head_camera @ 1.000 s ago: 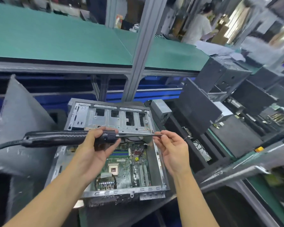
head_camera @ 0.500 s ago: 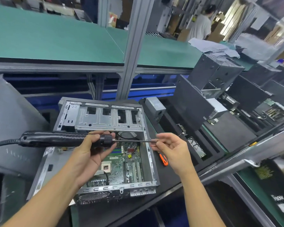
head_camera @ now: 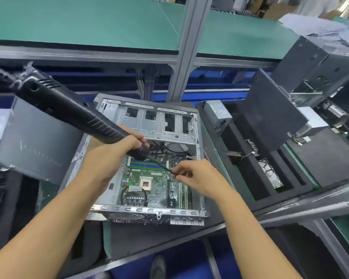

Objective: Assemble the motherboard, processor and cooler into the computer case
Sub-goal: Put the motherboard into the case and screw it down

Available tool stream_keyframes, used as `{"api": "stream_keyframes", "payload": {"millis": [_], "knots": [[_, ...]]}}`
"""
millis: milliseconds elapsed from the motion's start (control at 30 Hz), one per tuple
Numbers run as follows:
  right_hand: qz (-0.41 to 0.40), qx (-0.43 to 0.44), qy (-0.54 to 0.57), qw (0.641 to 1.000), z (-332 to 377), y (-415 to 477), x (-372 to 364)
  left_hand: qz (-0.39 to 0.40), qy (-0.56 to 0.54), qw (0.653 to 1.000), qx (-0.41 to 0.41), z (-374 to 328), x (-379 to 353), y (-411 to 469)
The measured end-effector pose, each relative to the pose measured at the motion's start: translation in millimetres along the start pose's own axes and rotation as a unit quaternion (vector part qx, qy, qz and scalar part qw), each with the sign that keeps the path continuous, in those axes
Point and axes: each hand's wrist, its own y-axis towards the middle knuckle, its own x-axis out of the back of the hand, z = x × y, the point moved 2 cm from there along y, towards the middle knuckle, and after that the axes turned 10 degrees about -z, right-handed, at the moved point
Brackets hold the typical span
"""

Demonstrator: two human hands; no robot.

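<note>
Over the open chassis, the left hand (head_camera: pixel 113 158) grips the electric screwdriver (head_camera: pixel 69 109), which has tipped from level to slanting down. The right hand (head_camera: pixel 199 178) pinches its bit tip just above the motherboard (head_camera: pixel 155 196), which lies in the computer case (head_camera: pixel 149 210). Screwing the board down looks imminent. The processor socket (head_camera: pixel 146 182) sits empty, and loose cables (head_camera: pixel 169 150) crowd the board's far edge.

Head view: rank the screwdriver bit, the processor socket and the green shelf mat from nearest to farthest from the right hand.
1. screwdriver bit: tip pinched by the right hand.
2. processor socket: to its left, on the motherboard.
3. green shelf mat: far behind, above the case.
</note>
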Motion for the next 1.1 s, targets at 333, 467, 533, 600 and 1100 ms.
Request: {"api": "stream_keyframes", "payload": {"millis": [333,467,533,600,1100], "knots": [[0.12,0.081,-0.12,0.982,26.9,48.5,-65.5,-0.057,0.069,0.993,-0.071,16.0,10.3,19.3],[0.092,0.081,-0.137,0.983,36.4,69.8,-87.3,-0.086,0.073,0.991,-0.069,14.0,17.6,29.0],[0.071,0.083,-0.125,0.986,43.8,82.4,-96.7,-0.103,0.062,0.99,-0.075,9.6,21.6,35.5],[0.052,0.082,-0.11,0.989,51.9,95.7,-106.8,-0.119,0.054,0.988,-0.077,8.2,28.0,44.9],[0.093,0.104,-0.132,0.981,50.6,152.1,-162.7,-0.117,0.16,0.98,-0.028,43.7,48.1,91.5]]}}
